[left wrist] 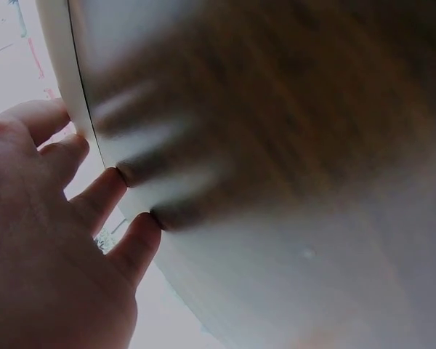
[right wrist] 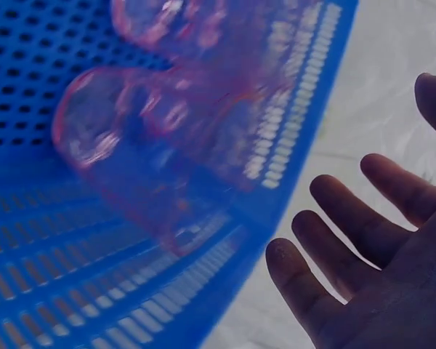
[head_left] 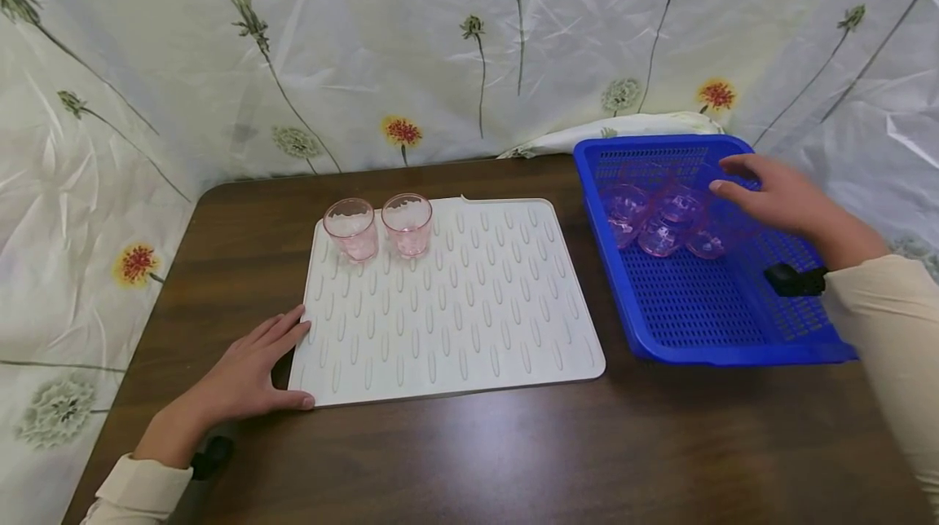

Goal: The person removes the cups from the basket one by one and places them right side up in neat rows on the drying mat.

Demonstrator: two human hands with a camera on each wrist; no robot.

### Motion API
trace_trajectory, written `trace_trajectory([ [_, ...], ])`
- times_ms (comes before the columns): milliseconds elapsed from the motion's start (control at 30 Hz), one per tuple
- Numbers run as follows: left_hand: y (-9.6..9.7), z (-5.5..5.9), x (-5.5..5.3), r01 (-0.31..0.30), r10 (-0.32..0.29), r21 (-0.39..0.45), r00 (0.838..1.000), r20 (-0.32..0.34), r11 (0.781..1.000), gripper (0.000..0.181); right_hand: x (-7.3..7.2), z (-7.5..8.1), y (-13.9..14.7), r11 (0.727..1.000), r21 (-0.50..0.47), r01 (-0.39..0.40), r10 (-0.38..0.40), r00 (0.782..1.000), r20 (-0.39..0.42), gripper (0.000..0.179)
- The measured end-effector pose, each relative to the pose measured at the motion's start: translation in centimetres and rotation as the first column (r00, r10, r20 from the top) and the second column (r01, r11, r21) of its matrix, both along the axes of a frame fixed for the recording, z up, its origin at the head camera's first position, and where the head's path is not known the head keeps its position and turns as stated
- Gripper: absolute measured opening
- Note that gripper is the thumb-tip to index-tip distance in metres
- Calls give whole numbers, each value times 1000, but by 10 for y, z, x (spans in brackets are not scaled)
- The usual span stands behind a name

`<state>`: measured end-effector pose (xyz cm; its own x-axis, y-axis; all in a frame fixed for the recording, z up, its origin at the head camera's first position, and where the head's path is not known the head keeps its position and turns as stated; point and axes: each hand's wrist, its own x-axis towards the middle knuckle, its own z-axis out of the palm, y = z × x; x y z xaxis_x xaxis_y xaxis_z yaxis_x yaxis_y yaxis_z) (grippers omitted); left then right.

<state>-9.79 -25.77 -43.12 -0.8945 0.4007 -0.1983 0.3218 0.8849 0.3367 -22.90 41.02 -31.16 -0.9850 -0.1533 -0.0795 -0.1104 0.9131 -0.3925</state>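
My left hand (head_left: 245, 370) rests at the left edge of a white drying mat (head_left: 455, 321), its spread fingers and thumb touching the border. In the left wrist view the fingertips (left wrist: 142, 240) meet the mat's edge and the dark tabletop. Two pink-tinted clear glasses (head_left: 352, 230) stand upright, side by side, at the mat's far left corner. Over the right side of a blue basket (head_left: 623, 305) hovers my right hand (head_left: 795, 203), fingers loosely bent and holding nothing. Several pink glasses (head_left: 663, 236) lie close together inside the basket; in the right wrist view they are blurred.
A dark wooden table (head_left: 484, 460) carries the mat and the basket. Behind it and along both sides hangs a shiny flower-printed sheet (head_left: 440, 36), with a fold bunched behind the basket. A narrow strip of tabletop separates mat and basket.
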Motion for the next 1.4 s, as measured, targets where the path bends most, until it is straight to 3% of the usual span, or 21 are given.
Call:
trace_trajectory([
  [233, 0, -1, -1, 8, -8, 1, 1000, -11, 1000, 107, 3, -9, 19, 1000, 16, 9, -9, 1000, -1, 69],
  [500, 0, -3, 0, 3, -3, -1, 1000, -8, 1000, 107, 1, -19, 25, 996, 93, -6, -12, 979, 202, 91],
  [767, 1, -3, 0, -1, 1, 1, 1000, 4, 1000, 108, 2, -27, 26, 986, 161, -40, 16, 989, 149, 88],
  [933, 2, -2, 0, 5, -5, 4, 1000, -1, 1000, 108, 7, -32, 31, 993, 112, -22, 3, 986, 168, 87],
  [1100, 3, -1, 0, 8, -8, 0, 1000, -4, 1000, 108, 9, -42, 33, 999, -35, 0, 10, 961, 276, 91],
  [1200, 3, -1, -1, 12, -12, -2, 1000, -6, 1000, 107, 7, -48, 33, 992, -121, 35, 8, 940, 341, 91],
  [1400, 3, -1, 0, 8, -8, 5, 1000, -10, 1000, 107, -3, -56, 33, 968, -240, 66, 25, 933, 359, 88],
])
